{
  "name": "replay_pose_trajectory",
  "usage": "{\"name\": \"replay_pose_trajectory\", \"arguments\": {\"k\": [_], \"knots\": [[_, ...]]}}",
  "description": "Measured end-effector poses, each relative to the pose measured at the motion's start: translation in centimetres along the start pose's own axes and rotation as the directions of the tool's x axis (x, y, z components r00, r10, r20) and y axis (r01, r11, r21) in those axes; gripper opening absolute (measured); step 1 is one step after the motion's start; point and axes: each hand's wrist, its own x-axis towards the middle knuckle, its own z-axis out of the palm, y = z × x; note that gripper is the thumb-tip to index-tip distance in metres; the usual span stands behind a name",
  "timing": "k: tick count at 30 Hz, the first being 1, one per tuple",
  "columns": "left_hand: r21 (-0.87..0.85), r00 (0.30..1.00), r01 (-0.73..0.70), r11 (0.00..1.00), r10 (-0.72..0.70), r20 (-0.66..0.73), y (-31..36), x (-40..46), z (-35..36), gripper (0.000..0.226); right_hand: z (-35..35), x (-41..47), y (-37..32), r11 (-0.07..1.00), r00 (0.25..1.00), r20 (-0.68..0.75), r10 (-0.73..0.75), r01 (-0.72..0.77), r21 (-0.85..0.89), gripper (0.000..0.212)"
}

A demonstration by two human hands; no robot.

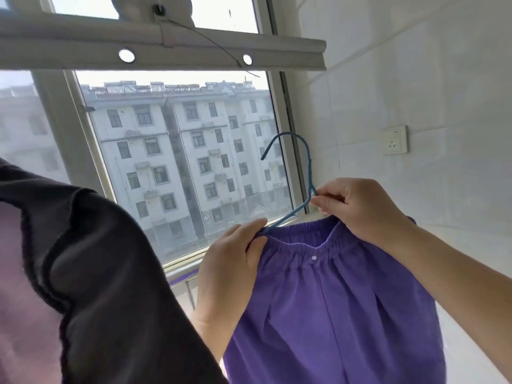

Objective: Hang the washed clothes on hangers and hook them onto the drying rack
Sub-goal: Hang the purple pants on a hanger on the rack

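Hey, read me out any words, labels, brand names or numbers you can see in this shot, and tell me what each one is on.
None can be read.
Purple garment: a tiny pale tag at the waistband, too small to read.
Wall socket: no visible lettering.
Drying rack bar: no markings, only round holes.
Blue hanger and dark garment: no print visible.

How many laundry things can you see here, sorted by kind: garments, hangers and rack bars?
Garments: 2, the purple garment held by the left hand and right hand, and a dark garment
Hangers: 1, the blue hanger
Rack bars: 1, the drying rack bar
Total: 4
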Motion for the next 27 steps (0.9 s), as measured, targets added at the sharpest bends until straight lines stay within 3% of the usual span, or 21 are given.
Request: {"name": "replay_pose_trajectory", "arguments": {"k": [8,12,15,21,27], "knots": [[0.01,0.99,0.025,1.0,-0.023,-0.142,-0.9,3.1,-2.7,0.026,-0.4,2.7,-4.7,0.992,0.989,-0.127,-0.079,0.066,-0.105,0.018],[0.128,0.943,0.005,0.992,0.038,-0.331,-2.1,4.6,-4.2,0.026,0.0,5.0,-8.1,0.979,0.977,-0.156,-0.146,0.12,-0.161,0.02],[0.105,0.898,0.029,0.994,0.02,-0.439,-2.1,5.6,-5.0,0.027,0.5,6.5,-10.1,0.966,0.969,-0.165,-0.184,0.148,-0.212,0.023],[0.042,0.885,0.0,0.999,0.02,-0.464,-2.5,6.8,-5.1,0.044,1.8,9.7,-12.7,0.955,0.959,-0.192,-0.21,0.159,-0.25,0.027],[0.064,0.887,0.102,0.993,-0.061,-0.458,-3.1,7.8,-4.5,0.059,3.1,12.9,-14.6,0.953,0.949,-0.213,-0.23,0.176,-0.246,0.03]]}}
